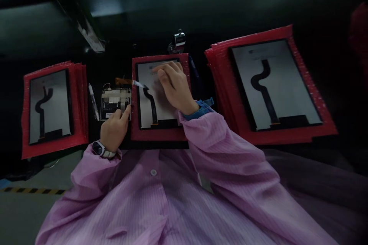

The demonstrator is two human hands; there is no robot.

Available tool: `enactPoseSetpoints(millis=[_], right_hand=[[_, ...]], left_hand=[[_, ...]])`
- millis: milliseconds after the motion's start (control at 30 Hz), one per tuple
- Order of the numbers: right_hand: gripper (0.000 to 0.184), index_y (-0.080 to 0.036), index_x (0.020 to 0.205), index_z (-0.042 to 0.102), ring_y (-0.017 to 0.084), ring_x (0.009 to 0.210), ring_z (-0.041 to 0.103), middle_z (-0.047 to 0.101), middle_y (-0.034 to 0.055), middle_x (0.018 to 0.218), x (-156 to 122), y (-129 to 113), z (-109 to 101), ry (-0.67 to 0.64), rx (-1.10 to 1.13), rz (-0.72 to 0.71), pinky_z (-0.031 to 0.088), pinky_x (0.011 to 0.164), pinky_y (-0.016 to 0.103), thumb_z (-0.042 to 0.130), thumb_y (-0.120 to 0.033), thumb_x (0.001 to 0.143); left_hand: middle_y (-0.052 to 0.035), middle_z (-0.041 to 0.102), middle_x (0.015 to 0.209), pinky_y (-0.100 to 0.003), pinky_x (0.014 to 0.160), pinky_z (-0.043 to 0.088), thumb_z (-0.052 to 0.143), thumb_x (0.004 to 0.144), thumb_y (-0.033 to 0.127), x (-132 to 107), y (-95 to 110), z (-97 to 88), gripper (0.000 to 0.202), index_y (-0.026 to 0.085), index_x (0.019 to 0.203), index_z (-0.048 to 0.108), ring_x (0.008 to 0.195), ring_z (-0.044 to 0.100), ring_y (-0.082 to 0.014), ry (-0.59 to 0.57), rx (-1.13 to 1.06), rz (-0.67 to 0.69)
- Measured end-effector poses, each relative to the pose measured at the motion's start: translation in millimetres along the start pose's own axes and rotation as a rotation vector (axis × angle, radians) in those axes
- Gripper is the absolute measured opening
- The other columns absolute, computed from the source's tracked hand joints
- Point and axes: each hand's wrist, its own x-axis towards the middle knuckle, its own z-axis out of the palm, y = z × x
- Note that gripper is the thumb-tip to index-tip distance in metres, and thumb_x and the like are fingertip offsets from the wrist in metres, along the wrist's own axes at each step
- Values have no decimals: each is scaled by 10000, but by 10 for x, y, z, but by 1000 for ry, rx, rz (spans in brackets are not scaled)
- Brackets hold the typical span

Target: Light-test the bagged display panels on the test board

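Note:
A grey display panel [149, 101] with a black wavy flex cable [151, 103] lies on a red padded sheet [161, 134] in front of me. My right hand [174, 86] rests on the panel's upper part, fingers together and stretched flat towards its top edge. My left hand [115, 128] is curled beside the sheet's left edge, thumb touching the corner of a small circuit board [115, 103]. A thin tool with an orange end [130, 81] lies across the board's top towards the panel. Nothing shows in either hand.
A stack of red sheets with another panel [50, 107] lies at the left, and a bigger stack with a panel [276, 84] at the right. A white pen [93, 101] lies beside the board. A small metal device [178, 41] stands behind the middle sheet.

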Motion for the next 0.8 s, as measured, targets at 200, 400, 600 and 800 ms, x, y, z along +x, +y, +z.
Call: enactPoseSetpoints(millis=[200,400,600,800], right_hand=[[298,-311,1071,629,265,1040,588,674,63,1080,-288,-115,-235,67,-160,63,495,964,491,387,-486,1067],[294,-217,1093,673,339,913,582,675,153,1000,-1047,-205,-249,147,-262,171,512,801,555,471,-419,1023],[509,-149,1244,683,351,1247,576,659,176,1319,-1328,-213,-177,137,-161,458,475,1090,599,494,-523,955],[735,-172,1313,654,327,1169,641,661,157,1318,-1094,-349,-451,52,303,842,531,1021,537,645,-683,784]], left_hand=[[-120,687,1013,-339,628,504,313,1040,160,-27,-21,54,529,190,1523,527,891,683,-247,-29,7,21],[-101,716,964,-372,835,615,398,1002,160,-164,-8,129,428,194,1328,673,888,695,-232,332,-209,284],[-159,757,1118,-409,898,635,480,993,155,-288,358,155,328,72,1246,671,990,703,-262,509,-340,244],[-155,739,1237,-479,971,609,567,980,241,-336,390,92,421,105,1375,616,1079,708,-294,336,-443,186]])
